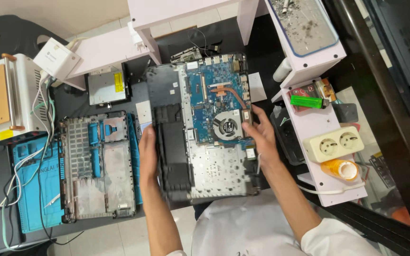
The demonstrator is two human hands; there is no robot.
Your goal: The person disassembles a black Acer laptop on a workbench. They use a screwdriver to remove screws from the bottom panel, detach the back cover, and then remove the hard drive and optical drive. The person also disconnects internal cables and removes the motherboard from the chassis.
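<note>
Laptop chassis (200, 137) lies opened, blue board and round fan (227, 125) bare.
Left hand (148, 154) grips its black edge; right hand (260, 130) clasps the fan side.

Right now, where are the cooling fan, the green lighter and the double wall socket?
cooling fan (227, 125), head view, on its round hub.
green lighter (306, 101), head view, mid-body.
double wall socket (336, 143), head view, between its two outlets.

Opened laptop chassis (200, 128) at centre, between the left hand (148, 156) on its left edge and the right hand (262, 132) on its right edge beside the fan (227, 125); removed bottom cover (98, 166) to the left, on a work mat (34, 189); power strip (335, 143) to the right, on a shelf (316, 121)
</note>
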